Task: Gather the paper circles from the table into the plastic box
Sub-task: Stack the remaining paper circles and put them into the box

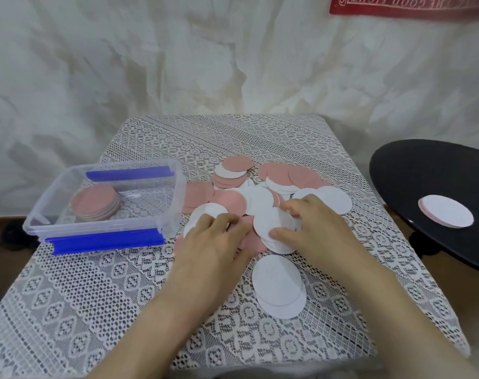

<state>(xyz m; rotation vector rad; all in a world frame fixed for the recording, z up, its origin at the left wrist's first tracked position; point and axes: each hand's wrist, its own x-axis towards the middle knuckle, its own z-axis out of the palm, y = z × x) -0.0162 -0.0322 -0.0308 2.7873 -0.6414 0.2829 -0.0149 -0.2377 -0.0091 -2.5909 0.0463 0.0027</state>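
One plastic box stands at the left edge of the table. It is clear and lidless, with two blue clips, one on the near rim and one on the far rim. Inside lies one stack of pink circles; its number cannot be counted. Just right of the box, the loose paper circles sprawl in one overlapping heap, pink and white, too layered to count.

Two hands work at its near edge, close together but apart. The left hand lies on the heap with bent fingers on a white circle; whether it grips cannot be told. The right hand pinches a few white sheets between thumb and fingers. A white pair overlaps nearer the person. At far right, one black round stand carries one small stack, white on top.
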